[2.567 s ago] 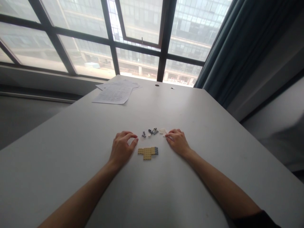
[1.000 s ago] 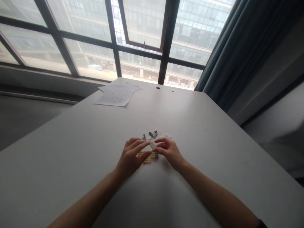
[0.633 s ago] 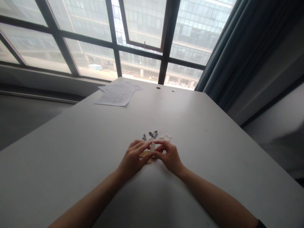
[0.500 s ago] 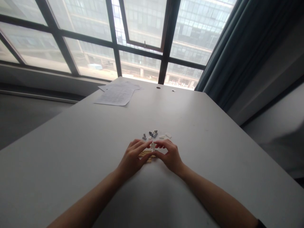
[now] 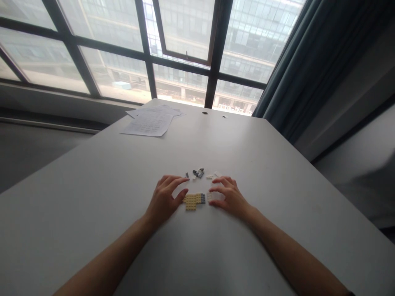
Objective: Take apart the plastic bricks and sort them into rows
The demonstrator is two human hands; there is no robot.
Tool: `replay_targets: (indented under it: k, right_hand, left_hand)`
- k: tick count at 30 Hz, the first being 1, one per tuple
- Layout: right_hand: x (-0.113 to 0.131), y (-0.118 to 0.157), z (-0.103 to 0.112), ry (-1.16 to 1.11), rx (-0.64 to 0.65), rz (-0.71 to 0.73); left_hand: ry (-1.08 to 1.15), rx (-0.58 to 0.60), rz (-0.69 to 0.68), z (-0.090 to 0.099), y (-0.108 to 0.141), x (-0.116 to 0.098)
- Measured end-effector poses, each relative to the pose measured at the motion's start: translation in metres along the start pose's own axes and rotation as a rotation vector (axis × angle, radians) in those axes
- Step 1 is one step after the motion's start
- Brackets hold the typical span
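Observation:
A tan building-brick plate (image 5: 190,201) with a grey section (image 5: 203,198) at its right end lies on the white table. My left hand (image 5: 168,195) is at its left edge, thumb and fingers apart, with no piece between them. To the right of the plate is a small white piece (image 5: 209,196), at the fingertips of my right hand (image 5: 228,196). The right fingers are curved around that piece; whether it is lifted is unclear. Beyond the hands lie dark grey pieces (image 5: 199,173), a small grey piece (image 5: 187,175) and white pieces (image 5: 210,176).
Printed papers (image 5: 149,123) lie at the far left of the table (image 5: 197,152). Two round holes are near the far edge. Behind the table stand large windows, with a dark curtain (image 5: 286,65) at the right.
My hands have parted from above the plate, the left going left and the right going right. The white piece that was between them is now right of the plate, which shows more fully.

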State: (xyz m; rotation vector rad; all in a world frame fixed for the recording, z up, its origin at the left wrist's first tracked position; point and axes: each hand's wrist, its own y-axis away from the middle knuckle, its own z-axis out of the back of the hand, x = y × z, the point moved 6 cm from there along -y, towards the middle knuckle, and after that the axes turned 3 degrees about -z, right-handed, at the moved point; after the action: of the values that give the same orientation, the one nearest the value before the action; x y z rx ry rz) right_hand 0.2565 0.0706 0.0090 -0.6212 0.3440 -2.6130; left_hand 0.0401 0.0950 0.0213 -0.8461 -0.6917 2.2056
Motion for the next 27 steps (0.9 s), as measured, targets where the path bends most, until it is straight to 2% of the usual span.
replay_targets:
  k: [13, 27]
  right_hand:
    - [0.0024, 0.0041, 0.0002, 0.021, 0.037, -0.031]
    - [0.0001, 0.0051, -0.0001, -0.032, -0.087, -0.031]
  left_hand:
    - [0.004, 0.030, 0.032, 0.0008, -0.0003, 0.0007]
    - [-0.031, 0.001, 0.066, 0.0046, -0.0025, 0.0037]
